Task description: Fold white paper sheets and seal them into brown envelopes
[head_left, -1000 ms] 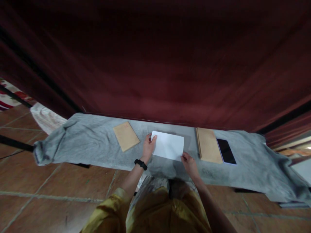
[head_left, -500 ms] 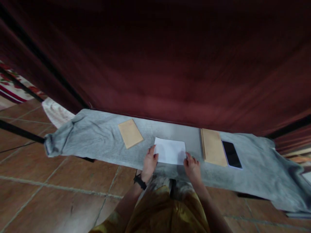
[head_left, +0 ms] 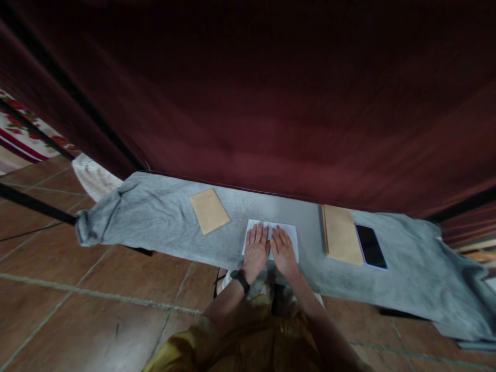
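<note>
A folded white sheet of paper lies on a table covered by a grey cloth. Both of my hands rest flat on the paper, side by side, fingers stretched out and pointing away from me. My left hand covers the paper's left half and has a black wristband just behind it. My right hand covers the middle and right part. Neither hand holds anything.
A small tan envelope lies left of the paper. A stack of tan envelopes sits to the right, with a black phone beside it. A dark red curtain hangs behind the table. The floor is brown tile.
The white paper looked larger a second ago, held at opposite corners. It now appears smaller, and both hands have come together flat on top of it.
</note>
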`<state>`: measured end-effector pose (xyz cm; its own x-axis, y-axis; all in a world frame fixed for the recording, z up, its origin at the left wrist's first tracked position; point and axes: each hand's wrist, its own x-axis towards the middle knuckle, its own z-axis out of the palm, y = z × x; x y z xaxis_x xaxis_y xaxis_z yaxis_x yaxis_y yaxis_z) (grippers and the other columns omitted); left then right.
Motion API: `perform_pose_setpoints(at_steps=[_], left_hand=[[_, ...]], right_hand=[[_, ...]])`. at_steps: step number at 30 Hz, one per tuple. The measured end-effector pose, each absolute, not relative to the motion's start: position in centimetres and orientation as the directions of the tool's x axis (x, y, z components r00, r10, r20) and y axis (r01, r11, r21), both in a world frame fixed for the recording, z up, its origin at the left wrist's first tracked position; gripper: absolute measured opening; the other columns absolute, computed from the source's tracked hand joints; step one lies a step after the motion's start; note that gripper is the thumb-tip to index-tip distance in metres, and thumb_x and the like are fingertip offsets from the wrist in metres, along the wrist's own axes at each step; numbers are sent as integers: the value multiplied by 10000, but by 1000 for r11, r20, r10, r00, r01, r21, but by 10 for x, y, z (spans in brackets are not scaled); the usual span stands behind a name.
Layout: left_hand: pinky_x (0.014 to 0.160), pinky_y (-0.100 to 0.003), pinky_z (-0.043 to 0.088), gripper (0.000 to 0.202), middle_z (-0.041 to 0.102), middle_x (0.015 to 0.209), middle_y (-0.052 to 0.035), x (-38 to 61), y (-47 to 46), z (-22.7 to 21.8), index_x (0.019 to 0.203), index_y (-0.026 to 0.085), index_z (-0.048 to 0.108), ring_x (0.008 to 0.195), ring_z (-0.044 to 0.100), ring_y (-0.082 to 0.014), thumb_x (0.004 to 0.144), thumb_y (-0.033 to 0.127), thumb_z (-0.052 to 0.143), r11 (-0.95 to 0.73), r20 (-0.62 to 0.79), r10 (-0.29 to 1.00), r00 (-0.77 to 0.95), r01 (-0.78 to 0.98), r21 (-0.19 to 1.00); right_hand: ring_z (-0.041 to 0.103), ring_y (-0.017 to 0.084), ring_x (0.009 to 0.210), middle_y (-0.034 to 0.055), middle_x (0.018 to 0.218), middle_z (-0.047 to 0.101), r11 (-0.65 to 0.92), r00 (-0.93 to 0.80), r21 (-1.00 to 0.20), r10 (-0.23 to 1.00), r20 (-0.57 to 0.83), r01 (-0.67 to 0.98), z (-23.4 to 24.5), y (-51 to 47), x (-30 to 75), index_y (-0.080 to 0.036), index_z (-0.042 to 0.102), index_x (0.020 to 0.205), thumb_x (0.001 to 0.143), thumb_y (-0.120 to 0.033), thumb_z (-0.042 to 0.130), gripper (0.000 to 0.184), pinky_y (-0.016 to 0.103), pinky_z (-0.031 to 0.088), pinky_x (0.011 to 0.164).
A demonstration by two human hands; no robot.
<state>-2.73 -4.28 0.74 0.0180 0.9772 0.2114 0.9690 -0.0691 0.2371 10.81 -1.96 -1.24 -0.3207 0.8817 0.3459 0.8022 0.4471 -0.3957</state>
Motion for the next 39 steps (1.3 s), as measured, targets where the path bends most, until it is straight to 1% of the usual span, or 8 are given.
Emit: perform_pose_setpoints(at_steps=[4,10,18,25,28,32,35,39], left_hand=[[1261,-549,224,551,356,1649,-146,-17,-30,-3,1549,147,427,1552,273,-298,1007,211,352,-76,111,993,48,960,268],[1273,-510,218,584,329,1657,-142,-27,-30,-11,1584,135,364,1561,251,-270,1020,290,353,-12,139,990,-35,946,323],[1280,-541,167,611,356,1626,-218,-33,-29,-7,1553,17,376,1550,272,-311,1035,336,320,168,145,964,-221,936,311],[1283,-511,223,577,385,1634,-120,22,-8,-7,1571,137,391,1556,271,-250,1060,379,272,-87,98,994,55,927,365],[1286,-496,214,607,380,1633,-139,8,-10,-10,1567,114,390,1556,270,-256,1055,429,306,-68,94,995,36,929,364],[1280,-500,207,608,354,1643,-146,-27,-21,-12,1591,118,343,1557,265,-264,1042,379,344,5,130,990,-53,939,344],[1272,-506,214,623,342,1648,-145,-43,-28,-13,1599,131,326,1555,271,-271,1030,381,369,63,147,982,-116,943,326],[1271,-494,215,638,320,1652,-174,-47,-31,-13,1578,68,351,1558,258,-283,1028,390,360,79,145,981,-130,947,311]], right_hand=[[380,262,1492,144,1582,471,408,-343,-303,907,244,861,-19,-8,101,-143,545,1474,1079,-307,258,515,501,287,1218],[376,291,1494,154,1634,377,324,-278,-199,933,229,925,-29,-6,118,-171,476,1533,1071,-378,375,516,493,269,1222],[384,327,1485,208,1626,372,274,-219,-179,935,280,945,-30,-8,124,-140,437,1553,1070,-393,344,553,525,298,1192],[325,295,1524,152,1655,337,282,-235,-192,943,233,940,-31,-10,127,-185,342,1605,999,-182,318,607,554,257,1218],[327,310,1521,164,1652,337,274,-224,-197,944,242,941,-32,-10,126,-177,364,1596,1023,-242,329,577,558,268,1212],[346,319,1507,183,1644,349,258,-207,-193,947,246,947,-32,-9,127,-153,425,1563,1055,-365,353,555,540,265,1214],[370,317,1495,183,1629,378,243,-200,-184,954,225,952,-29,-6,124,-153,457,1543,1057,-347,347,535,542,254,1215],[381,305,1489,187,1612,407,233,-201,-207,966,162,950,-22,-3,101,-110,480,1521,1060,-309,303,532,527,247,1221]])
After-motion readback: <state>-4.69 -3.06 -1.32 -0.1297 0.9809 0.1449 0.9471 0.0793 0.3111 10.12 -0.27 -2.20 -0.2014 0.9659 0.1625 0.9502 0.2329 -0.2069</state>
